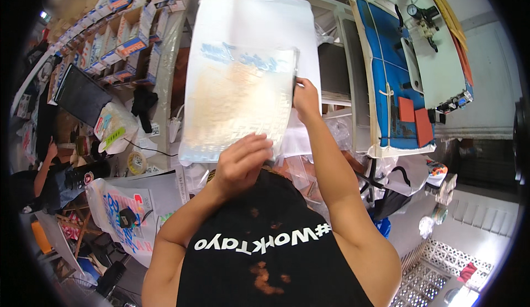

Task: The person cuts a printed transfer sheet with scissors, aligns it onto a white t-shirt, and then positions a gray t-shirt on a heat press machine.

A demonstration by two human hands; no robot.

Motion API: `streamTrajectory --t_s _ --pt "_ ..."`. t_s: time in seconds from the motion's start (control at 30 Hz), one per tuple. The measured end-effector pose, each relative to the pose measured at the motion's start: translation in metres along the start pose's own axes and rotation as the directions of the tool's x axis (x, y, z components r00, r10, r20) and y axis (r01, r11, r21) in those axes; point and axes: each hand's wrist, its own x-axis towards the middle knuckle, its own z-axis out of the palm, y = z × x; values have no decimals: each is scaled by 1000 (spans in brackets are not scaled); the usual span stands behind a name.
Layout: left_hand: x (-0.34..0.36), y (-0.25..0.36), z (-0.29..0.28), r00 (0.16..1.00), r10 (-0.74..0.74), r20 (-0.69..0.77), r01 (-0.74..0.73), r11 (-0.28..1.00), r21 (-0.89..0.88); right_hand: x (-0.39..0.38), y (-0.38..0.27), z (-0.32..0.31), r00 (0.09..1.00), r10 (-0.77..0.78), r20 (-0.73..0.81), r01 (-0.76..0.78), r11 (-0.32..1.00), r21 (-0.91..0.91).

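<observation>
A translucent, cream-tinted sheet with pale blue patches lies over a white padded board in front of me. My right hand is closed on the sheet's right edge, where a narrow dark strip shows; the fingertips are partly hidden. My left hand is over the sheet's lower right part, fingers loosely bent and somewhat blurred, with nothing visibly held; whether they touch the surface is unclear.
A blue-padded machine with a gauge stands at right with red pads. At left are cardboard boxes, a dark screen, a tape roll and a printed plastic sheet. Another person's arm shows at far left.
</observation>
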Motion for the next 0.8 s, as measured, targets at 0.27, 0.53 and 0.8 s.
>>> streamTrajectory --t_s 0.27,0.53,0.8 --pt "42 -70 -19 329 -860 -390 -240 324 -915 -19 -13 -161 855 -503 -126 404 798 -446" --pt "-23 -140 17 69 -953 -294 -264 267 -927 -31 -236 -384 130 -986 -104 47 111 -993" --pt "-27 -144 -1 227 -964 -138 381 218 -899 37 -363 -602 589 -804 -78 -204 -55 -977"
